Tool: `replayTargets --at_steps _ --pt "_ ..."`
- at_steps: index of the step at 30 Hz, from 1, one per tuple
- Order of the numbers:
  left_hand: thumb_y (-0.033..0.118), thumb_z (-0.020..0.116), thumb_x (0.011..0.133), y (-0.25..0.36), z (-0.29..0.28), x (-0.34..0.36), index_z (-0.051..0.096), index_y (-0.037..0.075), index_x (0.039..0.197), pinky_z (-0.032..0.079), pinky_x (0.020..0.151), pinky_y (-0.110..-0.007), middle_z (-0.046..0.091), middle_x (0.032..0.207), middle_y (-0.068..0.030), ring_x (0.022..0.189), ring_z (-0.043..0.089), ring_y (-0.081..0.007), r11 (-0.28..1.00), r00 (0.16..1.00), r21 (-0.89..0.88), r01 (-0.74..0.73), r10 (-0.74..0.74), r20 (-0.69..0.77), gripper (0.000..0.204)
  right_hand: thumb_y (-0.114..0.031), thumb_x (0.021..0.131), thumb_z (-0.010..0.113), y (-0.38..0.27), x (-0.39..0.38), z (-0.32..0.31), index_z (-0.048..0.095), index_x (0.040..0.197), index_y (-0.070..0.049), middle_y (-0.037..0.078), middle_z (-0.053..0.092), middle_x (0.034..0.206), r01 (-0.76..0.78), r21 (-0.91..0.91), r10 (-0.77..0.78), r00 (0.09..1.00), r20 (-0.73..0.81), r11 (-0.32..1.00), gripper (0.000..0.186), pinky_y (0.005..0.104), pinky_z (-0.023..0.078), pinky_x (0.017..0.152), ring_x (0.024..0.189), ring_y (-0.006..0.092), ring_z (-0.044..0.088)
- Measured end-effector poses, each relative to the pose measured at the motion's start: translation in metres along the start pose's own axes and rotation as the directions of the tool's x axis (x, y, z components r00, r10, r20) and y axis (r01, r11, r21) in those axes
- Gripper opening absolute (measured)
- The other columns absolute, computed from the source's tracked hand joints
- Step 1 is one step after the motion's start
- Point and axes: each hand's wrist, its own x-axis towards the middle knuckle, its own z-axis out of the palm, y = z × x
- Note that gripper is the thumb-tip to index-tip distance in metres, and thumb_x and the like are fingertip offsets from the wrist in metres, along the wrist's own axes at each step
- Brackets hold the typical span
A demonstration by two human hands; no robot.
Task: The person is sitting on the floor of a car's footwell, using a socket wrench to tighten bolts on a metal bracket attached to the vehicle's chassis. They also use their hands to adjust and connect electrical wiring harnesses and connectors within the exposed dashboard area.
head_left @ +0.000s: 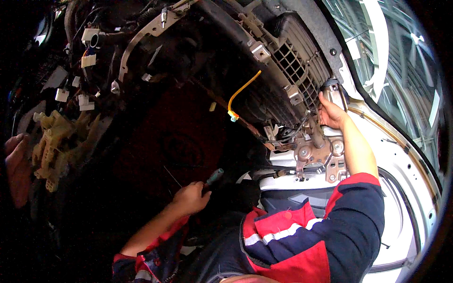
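Note:
In my left hand [191, 198], low in the middle, the fingers are closed round a screwdriver [214, 177]. Its teal handle sticks out to the upper right, and a thin metal line shows beyond the fingers on the other side. My right hand [333, 114] reaches up to the right, beside a silver metal cylinder [334, 96] and the end of a black slatted housing [302, 52]. One digit points up along the housing's edge. The others curl in behind it, so what they grip is hidden. Just below that hand is a brownish metal bracket [314, 153].
White connectors [88, 61] hang from wires at upper left. Below them is a yellowish plastic part [54, 146], with another person's hand [18, 165] apparently beside it. A yellow cable [240, 89] dangles in the middle. White body panels [401, 155] line the right side.

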Motion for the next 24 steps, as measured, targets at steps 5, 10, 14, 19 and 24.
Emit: replayTargets --at_steps 5,10,14,19,24 --pt "0.036 0.055 0.087 0.005 -0.005 -0.001 0.057 -0.001 0.105 0.048 0.083 -0.046 0.06 0.103 -0.0219 0.095 0.059 -0.0398 1.0 1.0 0.01 0.018 -0.018 0.019 0.041 -0.065 0.086 0.048 0.0 0.002 -0.011 0.052 0.11 -0.008 0.009 0.061 0.086 -0.001 -0.039 -0.004 0.992 -0.127 0.999 0.062 0.0328 0.049 0.063 0.069 0.0197 0.06" --pt "0.036 0.056 0.087 0.008 -0.006 -0.003 0.057 -0.001 0.102 0.048 0.081 -0.046 0.06 0.1 -0.0223 0.093 0.059 -0.0395 1.0 1.0 0.01 0.004 -0.004 0.001 0.04 -0.061 0.085 0.055 -0.002 -0.001 0.005 0.049 0.084 -0.007 0.004 0.05 0.065 0.092 -0.038 -0.099 0.96 -0.262 0.995 0.054 0.028 0.042 0.05 0.051 0.0155 0.049" --pt "0.036 0.059 0.086 0.0 0.004 -0.002 0.058 -0.001 0.098 0.049 0.074 -0.047 0.062 0.093 -0.0216 0.085 0.061 -0.0397 0.999 0.996 0.025 -0.044 0.046 -0.079 0.039 -0.062 0.085 0.054 0.0 0.002 -0.008 0.053 0.078 -0.003 0.005 0.05 0.061 0.075 -0.061 -0.089 0.958 -0.273 0.995 0.059 0.0267 0.042 0.049 0.05 0.017 0.051" --pt "0.036 0.061 0.085 0.001 0.007 -0.006 0.058 -0.001 0.096 0.05 0.072 -0.047 0.061 0.09 -0.022 0.083 0.061 -0.04 0.999 0.994 0.036 -0.038 0.041 -0.1 0.039 -0.061 0.087 0.051 -0.011 -0.021 0.0 0.056 0.08 0.001 0.007 0.053 0.063 0.024 -0.33 -0.194 0.848 -0.493 0.944 0.063 0.0248 0.043 0.049 0.051 0.0163 0.053" --pt "0.037 0.057 0.086 0.013 -0.002 0.005 0.058 -0.002 0.095 0.047 0.081 -0.047 0.06 0.097 -0.0229 0.094 0.057 -0.0412 1.0 1.0 0.011 0.016 -0.016 0.022 0.04 -0.032 0.092 0.058 -0.009 -0.044 -0.019 0.058 0.082 -0.001 0.004 0.054 0.068 0.256 -0.388 -0.433 0.758 -0.487 0.885 0.033 0.0257 0.044 0.051 0.057 0.0138 0.052"
